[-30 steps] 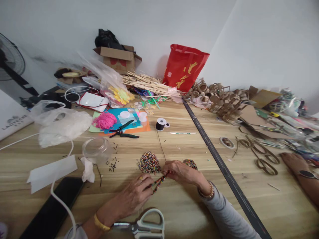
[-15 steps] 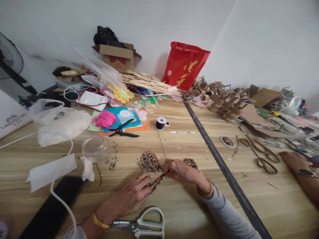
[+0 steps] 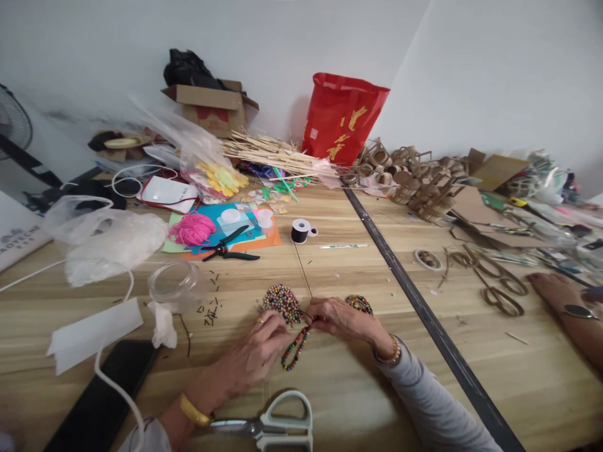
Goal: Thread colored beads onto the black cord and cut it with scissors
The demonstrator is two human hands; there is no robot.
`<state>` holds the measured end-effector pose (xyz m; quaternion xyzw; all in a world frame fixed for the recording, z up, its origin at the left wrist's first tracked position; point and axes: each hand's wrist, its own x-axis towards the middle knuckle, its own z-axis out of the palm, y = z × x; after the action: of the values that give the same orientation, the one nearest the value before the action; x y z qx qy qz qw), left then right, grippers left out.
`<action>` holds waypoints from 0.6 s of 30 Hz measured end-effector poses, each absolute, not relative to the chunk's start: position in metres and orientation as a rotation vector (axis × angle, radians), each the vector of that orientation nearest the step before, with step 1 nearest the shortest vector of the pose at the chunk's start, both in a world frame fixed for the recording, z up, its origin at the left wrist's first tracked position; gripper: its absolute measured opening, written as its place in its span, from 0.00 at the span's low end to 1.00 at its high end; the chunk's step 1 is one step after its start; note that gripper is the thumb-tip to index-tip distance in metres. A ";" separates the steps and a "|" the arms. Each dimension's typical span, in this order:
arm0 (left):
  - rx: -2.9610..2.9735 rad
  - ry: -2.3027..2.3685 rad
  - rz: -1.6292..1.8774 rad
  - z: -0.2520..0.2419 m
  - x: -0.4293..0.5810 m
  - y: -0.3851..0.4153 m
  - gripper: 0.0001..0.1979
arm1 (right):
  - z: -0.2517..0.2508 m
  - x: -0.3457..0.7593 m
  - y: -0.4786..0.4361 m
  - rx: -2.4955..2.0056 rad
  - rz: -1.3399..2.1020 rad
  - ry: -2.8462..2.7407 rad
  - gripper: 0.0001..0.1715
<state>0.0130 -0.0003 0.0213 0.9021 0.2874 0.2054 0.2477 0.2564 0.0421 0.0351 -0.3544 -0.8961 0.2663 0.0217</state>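
A loop of multicoloured beads (image 3: 295, 351) hangs from the pinched fingers of my right hand (image 3: 336, 319) and rests on the table. A dark cord runs from those fingers to a black spool (image 3: 300, 231). My left hand (image 3: 257, 351), slightly blurred, is at the front edge of the loose bead pile (image 3: 281, 301); whether its fingertips hold a bead is too small to tell. Behind my right hand lies a second group of beads (image 3: 360, 304). White-handled scissors (image 3: 282, 424) lie nearest to me.
Green-handled pliers (image 3: 223, 249) lie on coloured sheets beside pink yarn (image 3: 193, 230). At the left are a clear round container (image 3: 174, 282) and a black phone-like slab (image 3: 101, 392). Another person's hand (image 3: 556, 292) rests at the right.
My left hand has let go of the bead strand and moved up and left to the bead pile. The strand now hangs as an open loop. The view has shifted slightly.
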 end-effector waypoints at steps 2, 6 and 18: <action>2.537 0.810 0.525 0.019 0.016 0.004 0.26 | 0.033 0.257 0.042 -1.099 0.853 -2.740 0.07; 2.648 0.820 0.543 0.010 0.022 0.012 0.29 | 0.030 0.260 0.043 -1.094 0.885 -2.698 0.07; 2.582 0.797 0.525 0.003 0.023 0.018 0.28 | 0.027 0.260 0.046 -1.045 0.936 -2.639 0.06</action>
<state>0.0233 0.0182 0.0032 0.9204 0.2840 0.1870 0.1931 0.2605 0.0457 0.0272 -0.3485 -0.8805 0.3122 0.0763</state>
